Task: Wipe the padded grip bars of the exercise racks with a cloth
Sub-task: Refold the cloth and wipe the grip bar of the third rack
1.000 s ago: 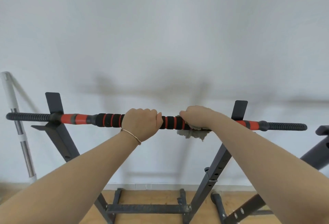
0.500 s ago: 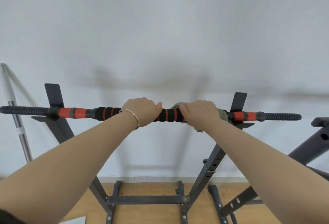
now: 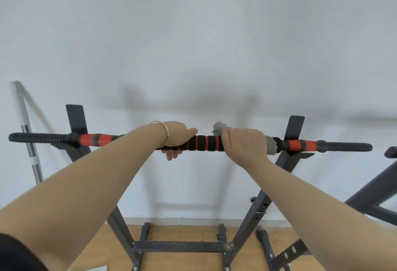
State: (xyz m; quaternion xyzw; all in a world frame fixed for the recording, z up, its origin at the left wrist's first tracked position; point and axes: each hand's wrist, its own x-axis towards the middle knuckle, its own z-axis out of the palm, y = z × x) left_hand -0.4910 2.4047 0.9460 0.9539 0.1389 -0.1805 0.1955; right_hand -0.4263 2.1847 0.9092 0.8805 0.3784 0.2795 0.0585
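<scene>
Head view: both bare forearms reach up and forward from the lower corners, converging on the padded bar. The bar lies level across the two cradles of the dark metal rack, in front of a pale wall.

The left hand grips the bar left of its middle, on the black foam with orange rings. The palm lies over the top, the thumb points right along the bar, and the fingertips curl round and show beneath it. A thin gold bracelet circles that wrist. The left arm slants up from the lower left and crosses in front of part of the bar.

The right hand clasps the bar right of the middle, knuckles up, with its fingers curled over a grey cloth wrapped around the padding. The cloth sticks out on both sides of the hand, a tuft by the index finger and a fold beside the right cradle. A short stretch of bare foam separates the two hands.

A white and silver pole leans against the wall at far left. Part of a second rack enters from the right, above the wooden floor.
</scene>
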